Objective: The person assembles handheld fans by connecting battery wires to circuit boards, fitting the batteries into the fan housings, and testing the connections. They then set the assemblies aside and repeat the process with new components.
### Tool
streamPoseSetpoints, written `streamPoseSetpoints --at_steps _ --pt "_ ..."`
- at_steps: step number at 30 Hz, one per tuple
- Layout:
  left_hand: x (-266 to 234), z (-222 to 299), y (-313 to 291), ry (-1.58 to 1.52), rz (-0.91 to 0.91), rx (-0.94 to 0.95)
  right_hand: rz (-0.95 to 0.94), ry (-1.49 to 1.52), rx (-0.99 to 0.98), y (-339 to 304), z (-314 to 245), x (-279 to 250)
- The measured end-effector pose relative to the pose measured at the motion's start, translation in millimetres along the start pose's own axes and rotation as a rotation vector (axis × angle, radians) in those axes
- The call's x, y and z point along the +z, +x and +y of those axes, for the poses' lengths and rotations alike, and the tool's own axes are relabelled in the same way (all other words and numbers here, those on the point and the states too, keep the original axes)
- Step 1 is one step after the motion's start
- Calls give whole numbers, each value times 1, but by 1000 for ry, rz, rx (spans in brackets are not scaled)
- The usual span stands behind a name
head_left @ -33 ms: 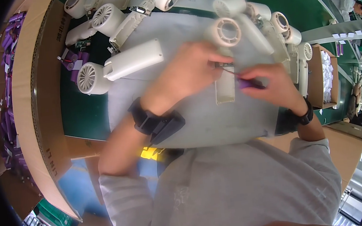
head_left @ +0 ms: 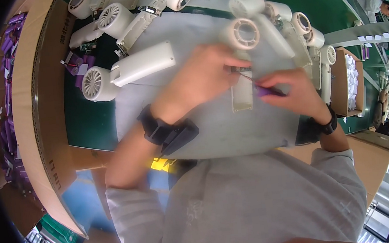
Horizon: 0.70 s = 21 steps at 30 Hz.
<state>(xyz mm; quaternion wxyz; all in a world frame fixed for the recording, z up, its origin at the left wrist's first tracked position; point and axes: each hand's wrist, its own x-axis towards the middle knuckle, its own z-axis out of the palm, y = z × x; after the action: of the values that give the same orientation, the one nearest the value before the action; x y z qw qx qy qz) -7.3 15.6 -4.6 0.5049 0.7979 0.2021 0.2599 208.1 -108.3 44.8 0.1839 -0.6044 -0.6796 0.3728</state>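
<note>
Green workbench [head_left: 92, 126] is partly covered by a grey mat [head_left: 205, 134] & flanked by cardboard: L box [head_left: 27, 102] is stocked w/ purple cells [head_left: 11, 118], R box [head_left: 339, 83] w/ white pieces [head_left: 351, 79]. Near mid-mat, a white handheld fan [head_left: 243, 34] is laid w/ its handle shell [head_left: 242, 99] open & pointed toward the person. At the shell, a small circuit board [head_left: 240, 69] is touched by the L hand [head_left: 212, 69]; fingers are drawn narrow there, but whether it's pinched or just pressed can't be told (blur). Purple battery cell [head_left: 270, 91] is held btwn thumb & fingers of the R hand [head_left: 294, 91], just R of the shell, w/ a thin wire [head_left: 248, 77] stretched toward the board.

Progress, as judged: this unit is approx. midway. Board seems to be placed; wire joint is hidden, so attachment can't be confirmed. Left undone, apparently: cell is kept outside the shell, & no cover is fitted. Elsewhere, an open handle [head_left: 138, 32] is seen upper L; nearby, a smooth-backed handle [head_left: 147, 63] is laid, its closure not verifiable.
</note>
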Motion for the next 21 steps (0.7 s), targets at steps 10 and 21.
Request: streamPoseSetpoints --at_steps 10,21 --pt "0 -3 1 44 -29 31 -261 843 348 -5 -3 -6" --pt "-4 1 2 110 -35 71 -278 1003 239 -13 -13 -7"
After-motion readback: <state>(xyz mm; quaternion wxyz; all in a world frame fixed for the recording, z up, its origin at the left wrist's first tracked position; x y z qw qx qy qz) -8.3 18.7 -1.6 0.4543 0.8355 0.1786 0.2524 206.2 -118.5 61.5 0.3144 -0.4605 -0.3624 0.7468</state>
